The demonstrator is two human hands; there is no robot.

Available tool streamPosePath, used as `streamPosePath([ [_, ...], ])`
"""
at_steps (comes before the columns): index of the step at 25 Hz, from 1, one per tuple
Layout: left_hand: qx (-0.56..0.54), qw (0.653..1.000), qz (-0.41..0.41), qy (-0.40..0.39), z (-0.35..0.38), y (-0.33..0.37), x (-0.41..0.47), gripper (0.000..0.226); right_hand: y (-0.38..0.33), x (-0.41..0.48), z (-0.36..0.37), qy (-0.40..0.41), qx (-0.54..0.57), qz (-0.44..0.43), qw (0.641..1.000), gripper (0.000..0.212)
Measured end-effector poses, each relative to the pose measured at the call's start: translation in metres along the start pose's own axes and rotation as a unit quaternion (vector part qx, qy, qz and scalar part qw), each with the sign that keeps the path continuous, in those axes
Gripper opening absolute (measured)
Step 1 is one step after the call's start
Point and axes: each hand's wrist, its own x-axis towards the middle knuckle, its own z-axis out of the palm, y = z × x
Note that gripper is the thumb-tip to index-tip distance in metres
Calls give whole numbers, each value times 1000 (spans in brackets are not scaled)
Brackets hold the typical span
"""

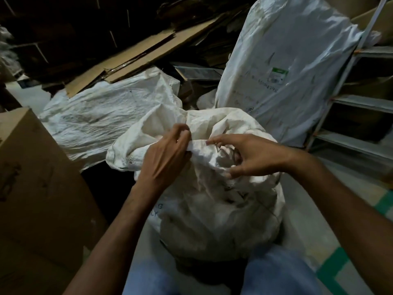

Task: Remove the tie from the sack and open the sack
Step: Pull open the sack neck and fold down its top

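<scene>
My left hand (164, 159) pinches the sack (212, 213) by its top edge. My right hand (253, 159) has a grip there too, pinching it.

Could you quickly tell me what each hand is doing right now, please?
Left hand: closed, gripping the folded rim of the sack.
Right hand: closed, pinching the sack's rim between fingers and thumb.

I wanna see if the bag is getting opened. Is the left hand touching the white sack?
Touching. The head view shows the left hand pinching the folded rim of the white sack, with no gap.
</scene>
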Motion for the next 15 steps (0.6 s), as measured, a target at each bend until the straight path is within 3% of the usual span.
streamPosePath([
  [3, 13, 999, 29, 27, 0, -3, -17, 26, -5, 15, 16, 187, -182, 20, 965, 53],
  [6, -147, 988, -6, -56, -9, -10, -19, 38, -12, 23, 33, 435, -246, -12, 866, 8],
  [8, -227, 965, -48, -124, -9, -10, -17, 63, -15, 24, 37, 542, -231, -42, 807, 9],
  [10, -211, 973, -55, -71, -7, -5, -11, 76, -15, 21, 43, 580, -222, -74, 780, 13],
  [12, -230, 969, -68, -50, -7, 3, 5, 79, -15, 20, 47, 572, -229, -72, 784, 12],
  [13, -210, 974, -63, -59, -7, 7, 13, 73, -15, 18, 48, 548, -226, -59, 803, 8],
  [15, -86, 995, -17, -55, -2, 15, 20, 50, -12, 13, 42, 445, -177, -10, 878, 11],
])
